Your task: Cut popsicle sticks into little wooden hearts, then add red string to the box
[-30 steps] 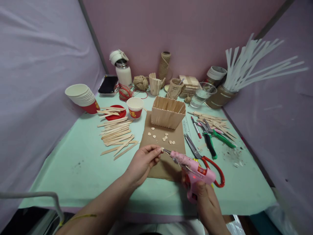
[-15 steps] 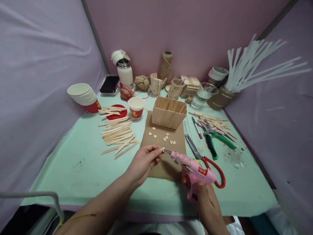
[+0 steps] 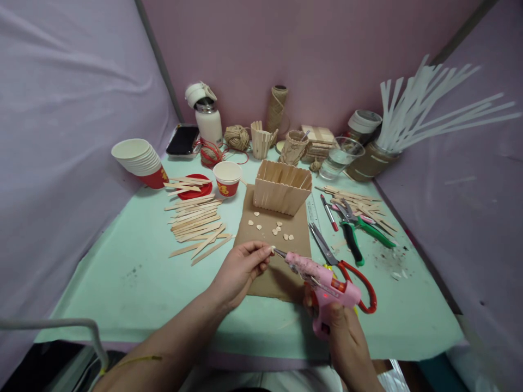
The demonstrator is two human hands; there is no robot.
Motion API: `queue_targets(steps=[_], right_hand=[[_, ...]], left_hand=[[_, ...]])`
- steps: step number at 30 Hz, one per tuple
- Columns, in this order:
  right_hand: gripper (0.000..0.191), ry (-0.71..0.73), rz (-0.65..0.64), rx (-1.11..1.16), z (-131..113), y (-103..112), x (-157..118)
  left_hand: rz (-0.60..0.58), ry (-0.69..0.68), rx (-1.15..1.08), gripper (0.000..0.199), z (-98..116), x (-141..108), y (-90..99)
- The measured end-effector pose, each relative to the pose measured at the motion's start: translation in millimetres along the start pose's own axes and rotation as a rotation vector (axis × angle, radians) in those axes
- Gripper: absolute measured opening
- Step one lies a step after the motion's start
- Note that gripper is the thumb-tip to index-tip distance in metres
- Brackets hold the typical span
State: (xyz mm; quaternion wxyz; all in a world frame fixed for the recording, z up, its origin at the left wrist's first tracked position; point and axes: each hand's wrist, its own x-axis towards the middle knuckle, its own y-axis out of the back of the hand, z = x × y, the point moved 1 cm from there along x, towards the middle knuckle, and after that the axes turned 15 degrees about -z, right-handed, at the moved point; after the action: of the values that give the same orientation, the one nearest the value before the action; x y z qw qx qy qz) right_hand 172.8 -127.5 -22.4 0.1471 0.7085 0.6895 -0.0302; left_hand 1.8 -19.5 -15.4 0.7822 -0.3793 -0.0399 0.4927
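Observation:
Between thumb and forefinger, my left hand (image 3: 245,268) pinches a small pale wooden piece (image 3: 272,249). My right hand (image 3: 341,326) is wrapped round the handle of a pink glue gun (image 3: 322,280), whose metal nozzle points left and meets or nearly meets the small piece. Both hands are over the near part of a brown cardboard sheet (image 3: 261,286). Several small wooden pieces (image 3: 275,232) lie loose on the cardboard. At its far end stands an open box of wooden sticks (image 3: 281,196) with a scalloped rim.
Red-handled scissors (image 3: 345,267) lie beside the glue gun, with green-handled pliers (image 3: 352,242) further right. Wooden sticks (image 3: 198,220) and a paper cup (image 3: 227,179) are at the left. A clear cup of liquid (image 3: 337,160) stands behind, near a jar of white strips (image 3: 373,160).

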Motion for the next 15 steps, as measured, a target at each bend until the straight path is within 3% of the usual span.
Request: queue_targets(steps=[15], right_hand=[[0.059, 0.016, -0.015, -0.014, 23.3, 7.2, 0.8]], left_hand=[[-0.008, -0.002, 0.003, 0.022, -1.1, 2.1, 1.0]])
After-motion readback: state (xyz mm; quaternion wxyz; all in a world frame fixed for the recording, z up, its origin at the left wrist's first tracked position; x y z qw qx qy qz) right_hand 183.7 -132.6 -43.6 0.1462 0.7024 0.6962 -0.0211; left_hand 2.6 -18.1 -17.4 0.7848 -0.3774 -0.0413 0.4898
